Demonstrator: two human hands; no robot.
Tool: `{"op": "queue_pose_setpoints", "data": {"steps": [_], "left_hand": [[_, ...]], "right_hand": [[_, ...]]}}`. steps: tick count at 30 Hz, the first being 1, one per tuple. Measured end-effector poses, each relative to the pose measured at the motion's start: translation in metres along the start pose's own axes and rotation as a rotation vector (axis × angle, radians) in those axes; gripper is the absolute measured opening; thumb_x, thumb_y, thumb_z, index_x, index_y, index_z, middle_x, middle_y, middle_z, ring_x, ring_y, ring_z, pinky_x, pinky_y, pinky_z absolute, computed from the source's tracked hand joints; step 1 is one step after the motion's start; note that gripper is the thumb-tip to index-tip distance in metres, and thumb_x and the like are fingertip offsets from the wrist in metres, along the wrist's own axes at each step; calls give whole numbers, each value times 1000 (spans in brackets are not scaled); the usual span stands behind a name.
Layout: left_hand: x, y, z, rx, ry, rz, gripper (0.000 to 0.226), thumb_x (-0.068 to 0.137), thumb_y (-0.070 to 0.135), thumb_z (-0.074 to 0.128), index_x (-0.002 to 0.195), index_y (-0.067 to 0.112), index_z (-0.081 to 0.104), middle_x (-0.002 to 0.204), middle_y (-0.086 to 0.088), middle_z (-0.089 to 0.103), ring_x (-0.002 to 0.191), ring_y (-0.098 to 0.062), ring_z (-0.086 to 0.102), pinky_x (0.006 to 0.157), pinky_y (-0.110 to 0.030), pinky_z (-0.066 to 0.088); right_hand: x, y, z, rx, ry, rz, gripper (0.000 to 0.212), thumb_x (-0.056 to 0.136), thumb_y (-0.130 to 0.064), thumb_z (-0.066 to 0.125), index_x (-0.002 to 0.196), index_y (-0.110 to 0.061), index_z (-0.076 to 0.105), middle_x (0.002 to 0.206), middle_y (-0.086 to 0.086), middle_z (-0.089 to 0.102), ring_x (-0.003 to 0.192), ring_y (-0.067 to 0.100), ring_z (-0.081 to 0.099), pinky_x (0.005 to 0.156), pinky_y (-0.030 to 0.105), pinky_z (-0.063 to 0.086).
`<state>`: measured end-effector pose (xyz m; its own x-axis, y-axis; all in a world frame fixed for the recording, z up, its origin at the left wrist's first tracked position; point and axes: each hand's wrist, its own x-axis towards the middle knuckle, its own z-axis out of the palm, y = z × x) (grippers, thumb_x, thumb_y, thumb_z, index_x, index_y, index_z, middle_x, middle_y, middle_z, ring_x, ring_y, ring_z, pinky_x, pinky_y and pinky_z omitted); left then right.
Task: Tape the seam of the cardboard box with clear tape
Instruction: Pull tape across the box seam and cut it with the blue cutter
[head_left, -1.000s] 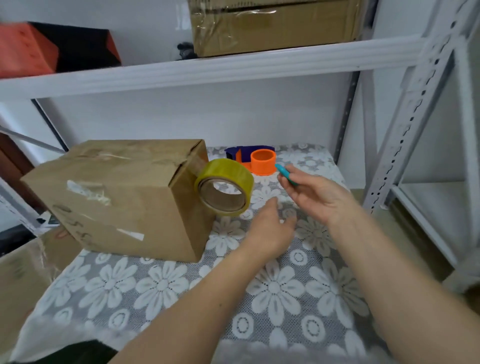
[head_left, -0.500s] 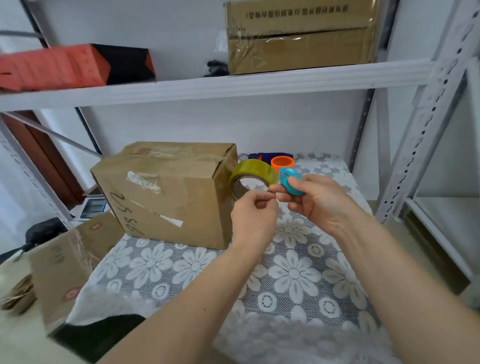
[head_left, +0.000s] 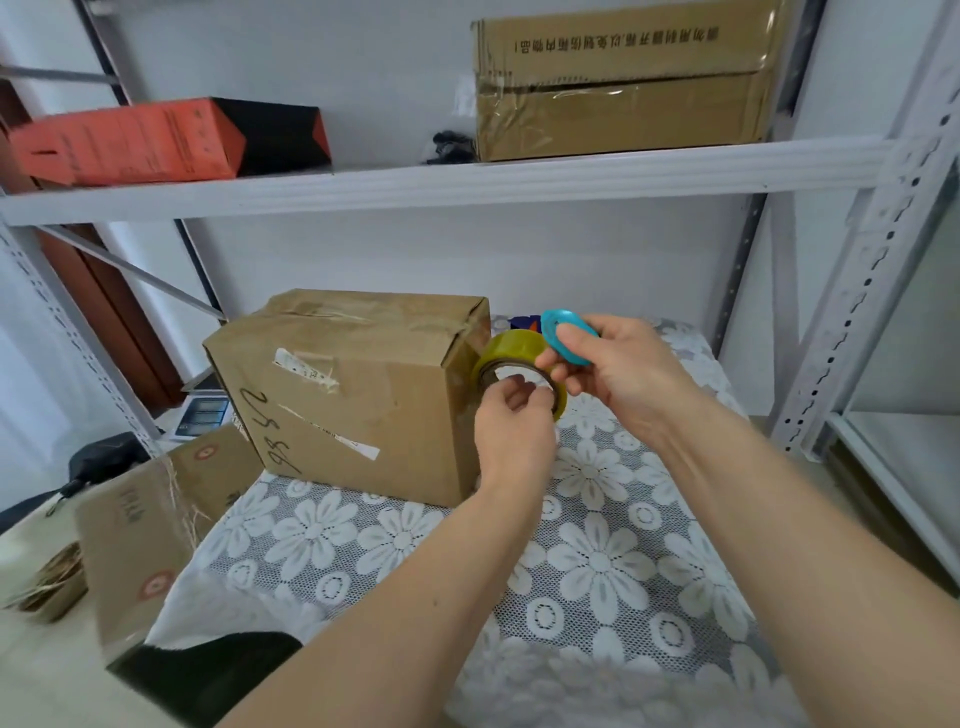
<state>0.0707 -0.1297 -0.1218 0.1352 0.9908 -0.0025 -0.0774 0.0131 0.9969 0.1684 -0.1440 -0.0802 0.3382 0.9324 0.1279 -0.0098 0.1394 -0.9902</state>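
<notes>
right beside the cardboard box (head_left: 358, 395), both hands pinch the tape roll (head_left: 506, 353).

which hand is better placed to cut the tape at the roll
Right, probably. The right hand holds the blue cutter just above the tape roll, while the left hand is busy gripping the roll beside the cardboard box.

1. The lower rim of the tape roll (head_left: 511, 349) is covered by the left hand (head_left: 511, 434).
2. The blue-and-orange object (head_left: 523, 322) behind the roll is mostly hidden.
3. The teal cutter (head_left: 563, 335) is partly covered by the fingers (head_left: 563, 366) of the right hand (head_left: 621, 366).
4. The upper cardboard box (head_left: 623, 78) is cut off by the top edge.
</notes>
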Motion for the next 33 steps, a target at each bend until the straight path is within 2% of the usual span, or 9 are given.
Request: {"op": "queue_pose_setpoints", "data": {"steps": [4, 9, 14, 17, 18, 19, 23, 29, 33], "left_hand": [[6, -4, 0, 118, -138, 85, 3, 92, 18, 55, 93, 16, 52, 69, 8, 52, 54, 6, 47, 51, -8, 38], [19, -5, 0, 383, -239, 158, 28, 89, 42, 56, 90, 14, 53, 70, 8, 52, 64, -10, 48, 61, -30, 40], [26, 4, 2, 381, -226, 137, 47, 94, 41, 53, 53, 23, 38, 43, 11, 35, 43, -8, 32, 46, -27, 25], [24, 4, 1, 322, -268, 97, 45, 96, 35, 52, 55, 16, 51, 34, 4, 50, 32, -4, 32, 40, -19, 25], [22, 4, 0, 302, -285, 88, 44, 96, 33, 52, 57, 16, 53, 63, 9, 65, 34, -1, 36, 41, -17, 27], [22, 4, -1, 277, -298, 72, 41, 96, 33, 52, 62, 13, 59, 48, 9, 63, 41, 2, 44, 45, -15, 32], [25, -1, -5, 205, -316, 34, 37, 92, 31, 54, 96, -3, 69, 89, -3, 75, 79, -6, 64, 75, -24, 46], [32, -10, -23, 181, -400, 109, 41, 94, 29, 48, 82, -3, 70, 78, -13, 74, 73, -16, 68, 80, -33, 55], [31, -9, -43, -5, -530, 76, 28, 97, 14, 47, 80, -4, 58, 63, -11, 66, 51, -21, 63, 58, -29, 57]], "right_hand": [[4, 1, 3, -74, 47, -39, 14, 95, -11, 51, 87, -8, 61, 66, 8, 61, 54, 15, 50, 49, 22, 39], [11, 2, 4, -236, 114, -96, 14, 93, -23, 54, 84, -16, 62, 68, 3, 58, 62, 11, 50, 59, 21, 41], [24, -2, 14, -331, 74, -171, 17, 91, -31, 57, 89, -16, 64, 88, 3, 65, 79, 18, 58, 74, 27, 49], [33, -3, 21, -384, 11, -201, 23, 94, -31, 53, 102, -13, 64, 97, 7, 65, 84, 18, 56, 74, 27, 48], [36, -4, 23, -399, -12, -223, 24, 95, -30, 52, 103, -11, 63, 92, 6, 61, 80, 14, 53, 70, 23, 44], [41, -5, 24, -401, -31, -237, 24, 96, -29, 51, 104, -9, 62, 88, 4, 56, 77, 11, 50, 67, 21, 41], [61, -11, 31, -385, -96, -217, 21, 95, -27, 52, 103, -11, 62, 86, 2, 53, 76, 10, 47, 69, 22, 40], [75, -2, 40, -502, -198, -200, 23, 94, -33, 53, 99, -13, 63, 109, 11, 68, 95, 30, 61, 90, 39, 48], [70, -2, 33, -600, -66, -309, 17, 95, -27, 52, 81, -19, 58, 67, -5, 53, 58, 9, 47, 55, 17, 39]]}}
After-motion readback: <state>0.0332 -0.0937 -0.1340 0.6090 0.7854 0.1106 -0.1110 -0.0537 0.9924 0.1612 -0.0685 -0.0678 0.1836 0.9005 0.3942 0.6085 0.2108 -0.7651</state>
